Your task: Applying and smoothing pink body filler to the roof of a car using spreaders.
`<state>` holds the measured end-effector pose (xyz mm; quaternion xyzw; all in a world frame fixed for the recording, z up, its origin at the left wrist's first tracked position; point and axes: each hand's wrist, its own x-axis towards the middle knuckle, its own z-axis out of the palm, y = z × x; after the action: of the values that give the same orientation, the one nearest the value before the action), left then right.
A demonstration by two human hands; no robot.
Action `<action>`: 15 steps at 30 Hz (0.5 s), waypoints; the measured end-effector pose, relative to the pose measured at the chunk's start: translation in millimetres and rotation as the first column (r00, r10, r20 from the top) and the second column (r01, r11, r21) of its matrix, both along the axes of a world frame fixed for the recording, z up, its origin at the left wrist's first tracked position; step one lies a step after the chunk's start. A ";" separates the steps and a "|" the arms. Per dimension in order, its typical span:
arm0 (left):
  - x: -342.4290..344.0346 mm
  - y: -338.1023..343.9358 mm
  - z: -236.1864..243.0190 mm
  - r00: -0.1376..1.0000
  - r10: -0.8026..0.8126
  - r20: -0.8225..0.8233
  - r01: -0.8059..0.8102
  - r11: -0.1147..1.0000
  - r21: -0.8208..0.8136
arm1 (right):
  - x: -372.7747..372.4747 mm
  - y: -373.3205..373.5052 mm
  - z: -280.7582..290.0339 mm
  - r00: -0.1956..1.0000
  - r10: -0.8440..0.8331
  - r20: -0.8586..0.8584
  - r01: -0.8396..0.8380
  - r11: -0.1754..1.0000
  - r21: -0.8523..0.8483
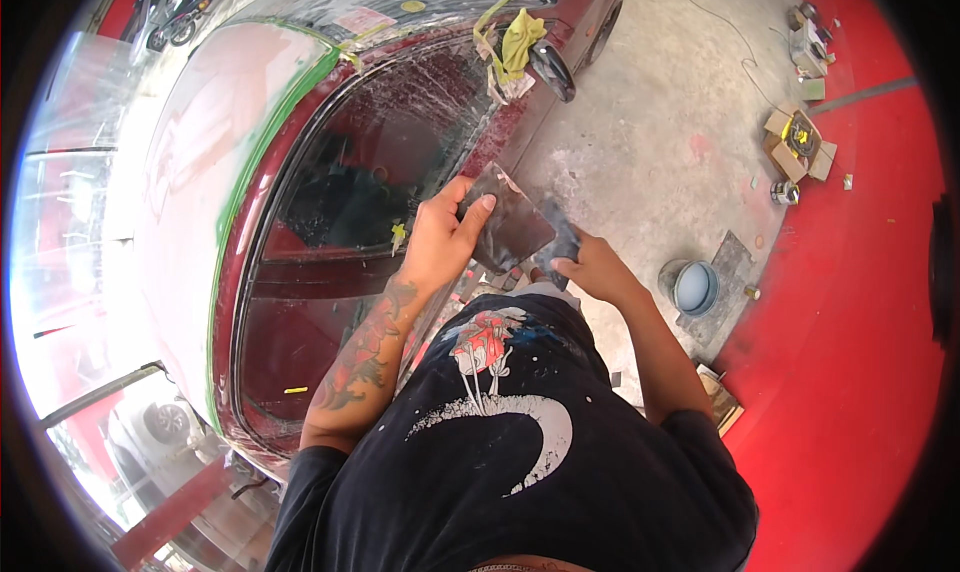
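Observation:
My left hand (447,229) grips a dark grey-brown square sheet (513,222) by its left side, the thumb lying on its face. It looks like sandpaper, with a pale, worn upper edge. In my right hand (598,268) is a crumpled blue-grey piece (562,240), pinched close to the sheet's right corner; its exact kind is not clear. Both things are held in front of my body, beside the dark red car (480,152). The car's side window (375,152) is dusty, and green masking tape (262,152) borders its pale, sanded roof (190,162).
A yellow-green cloth (521,44) hangs by the car's side mirror (552,72). On the concrete floor to the right stand a bucket of cloudy water (692,288), a small can (784,193) and an open cardboard box (797,144). A red wall (850,352) rises beyond them.

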<state>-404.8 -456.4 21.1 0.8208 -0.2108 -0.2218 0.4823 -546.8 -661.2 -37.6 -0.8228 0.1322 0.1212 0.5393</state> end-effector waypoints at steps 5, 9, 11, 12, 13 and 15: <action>-5.6 -10.3 3.9 0.935 -0.031 -0.354 -0.012 0.993 -0.117 | -21.0 -27.1 -18.4 0.925 -0.374 -0.064 0.365 0.924 -0.119; -9.2 -22.6 -2.0 0.866 -0.019 -0.499 -0.040 0.993 -0.108 | -28.0 -26.8 -23.6 0.821 -0.537 0.192 0.564 0.816 -0.128; -12.7 -31.4 -1.7 0.761 -0.014 -0.649 -0.161 0.964 -0.210 | -26.3 -20.3 -19.1 0.842 -0.445 0.304 0.509 0.842 -0.178; -12.4 -33.5 -8.3 0.759 -0.026 -0.651 -0.147 0.966 -0.211 | -22.5 -9.8 -10.4 0.802 -0.429 0.416 0.524 0.839 -0.145; -10.9 -32.7 -21.9 0.830 -0.040 -0.557 -0.042 0.990 -0.134 | -19.4 0.6 0.2 0.791 -0.408 0.455 0.515 0.846 -0.138; -5.3 -26.9 -50.5 0.888 -0.075 -0.454 0.061 0.997 -0.044 | -14.2 26.3 27.2 0.822 -0.266 0.503 0.393 0.905 -0.164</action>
<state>-410.1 -483.3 -29.5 0.7311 -0.1237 -0.4216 0.5220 -561.0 -634.8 -10.4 -0.8549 0.1540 -0.1956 0.4551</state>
